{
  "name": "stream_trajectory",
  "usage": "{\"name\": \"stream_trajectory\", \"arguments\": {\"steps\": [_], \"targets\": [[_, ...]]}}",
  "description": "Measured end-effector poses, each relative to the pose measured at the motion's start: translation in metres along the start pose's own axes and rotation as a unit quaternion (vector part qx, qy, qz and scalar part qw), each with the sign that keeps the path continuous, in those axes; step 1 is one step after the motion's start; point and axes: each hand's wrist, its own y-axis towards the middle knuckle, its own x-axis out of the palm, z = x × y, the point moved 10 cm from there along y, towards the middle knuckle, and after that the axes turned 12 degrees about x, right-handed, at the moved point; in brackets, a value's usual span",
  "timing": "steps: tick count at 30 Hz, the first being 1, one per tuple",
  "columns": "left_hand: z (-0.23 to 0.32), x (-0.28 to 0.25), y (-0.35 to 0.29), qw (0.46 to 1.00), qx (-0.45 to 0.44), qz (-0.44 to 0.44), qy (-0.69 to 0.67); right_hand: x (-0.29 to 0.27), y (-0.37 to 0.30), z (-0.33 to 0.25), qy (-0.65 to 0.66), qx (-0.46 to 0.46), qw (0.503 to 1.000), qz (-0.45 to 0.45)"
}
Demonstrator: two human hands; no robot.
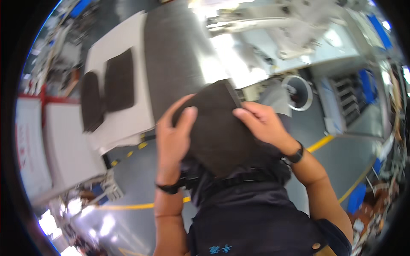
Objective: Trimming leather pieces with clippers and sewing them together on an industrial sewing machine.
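Note:
I hold a dark, flat, roughly four-sided panel (pixel 220 128) in front of my body, tilted, with one corner pointing away from me. It looks like fabric or foam; the material is too blurred to tell. My left hand (pixel 173 134) grips its left edge, thumb on top and fingers underneath. At the right edge, my right hand (pixel 265 123) pinches it the same way. To the left, a narrow dark piece (pixel 91 100) and a wider dark piece (pixel 119 81) lie side by side on white sheets (pixel 141 102).
A grey metal tabletop (pixel 171 59) adjoins the white sheets. A pale machine (pixel 294 30) stands at the far right. Beyond my right hand is a round white-rimmed bin (pixel 297 93). White panels (pixel 70 141) stand at the left, and yellow lines (pixel 128 207) mark the floor.

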Motion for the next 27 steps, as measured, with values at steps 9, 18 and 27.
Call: {"name": "stream_trajectory", "arguments": {"steps": [9,18,27], "targets": [[-0.003,-0.007,0.004,0.99,-0.02,0.019,-0.138,-0.129,0.063,-0.023,-0.239,-0.22,0.887,0.329],[0.001,-0.004,-0.003,0.986,-0.044,-0.006,-0.158,-0.13,0.113,0.008,-0.416,-0.224,0.838,0.274],[0.002,0.004,0.002,0.991,-0.028,0.005,-0.134,-0.144,0.046,-0.013,-0.011,-0.094,0.944,0.316]]}}
